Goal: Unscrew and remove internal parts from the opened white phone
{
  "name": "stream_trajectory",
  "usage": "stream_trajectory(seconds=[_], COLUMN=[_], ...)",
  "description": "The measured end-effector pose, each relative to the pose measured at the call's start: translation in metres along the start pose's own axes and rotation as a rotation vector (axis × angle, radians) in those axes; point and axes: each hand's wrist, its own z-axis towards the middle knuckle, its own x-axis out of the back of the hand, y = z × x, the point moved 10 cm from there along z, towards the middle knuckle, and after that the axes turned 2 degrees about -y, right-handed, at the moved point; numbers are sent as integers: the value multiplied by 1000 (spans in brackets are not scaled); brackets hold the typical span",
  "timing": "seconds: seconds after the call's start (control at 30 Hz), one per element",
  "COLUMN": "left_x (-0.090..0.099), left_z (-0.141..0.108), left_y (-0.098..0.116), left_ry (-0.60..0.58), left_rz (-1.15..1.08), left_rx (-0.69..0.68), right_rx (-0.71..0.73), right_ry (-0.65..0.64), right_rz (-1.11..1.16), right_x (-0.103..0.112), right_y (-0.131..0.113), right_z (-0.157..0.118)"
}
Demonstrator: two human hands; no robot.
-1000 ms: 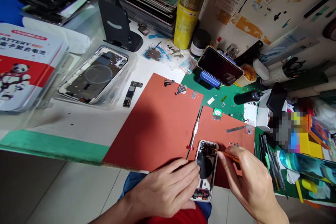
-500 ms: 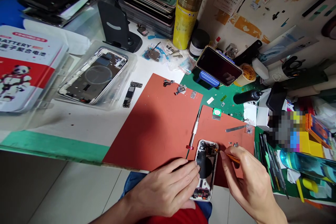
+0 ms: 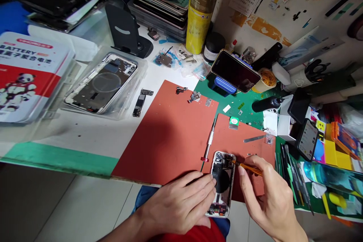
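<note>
Your phone housing [image 3: 233, 185], lower centre: polished silver metal rail, glossy. Your slim pick [image 3: 249, 168]: glossy orange shaft. Your red-orange mat [image 3: 170, 140]: smooth, matt, rubbery. Your steel spatula [image 3: 254, 138], right of centre: flat, dull metal. Your clear tray [image 3: 141, 72], upper left: glossy, transparent plastic. Your propped phone screen [image 3: 235, 71]: glossy black glass. Your tall can [image 3: 198, 7], top centre: metal, satin finish.
</note>
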Motion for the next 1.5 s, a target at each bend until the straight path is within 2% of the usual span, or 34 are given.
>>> stream_trajectory(seconds=[0.2, 0.27, 0.37, 0.47, 0.6, 0.7, 0.87, 0.97, 1.13, 1.27, 1.5], left_x=[10, 16, 19, 13, -9, -24, -33, -35, -46, -55, -72], left_z=[6, 10, 18, 33, 61, 77, 88, 94, 116, 135, 147], left_y=[-4, -11, -29, -49, -66, -64, -58, -62, -80, -86, -77], left_ry=[-18, 5, 36, 14, -130, -239, -292, -335, -469, -505, -539], left_rz=[-124, -194, -268, -334, -414, -470, -489, -461, -288, -224, -119], left_rx=[62, 150, 347, 506, 593, 581, 530, 471, 389, 340, 236], right_rx=[-120, -239, -505, -756, -918, -948, -961, -991, -1062, -1112, -1136], right_ry=[115, 177, 221, 274, 364, 394, 401, 466, 601, 640, 684], right_rz=[21, 64, 212, 445, 723, 822, 908, 867, 799, 826, 836], right_x=[9, 14, 11, 1, -11, -16, -21, -12, 5, 3, 7], right_y=[16, 30, 59, 82, 95, 98, 103, 112, 128, 130, 125], right_z=[-13, -22, -40, -59, -75, -83, -90, -104, -144, -164, -171])
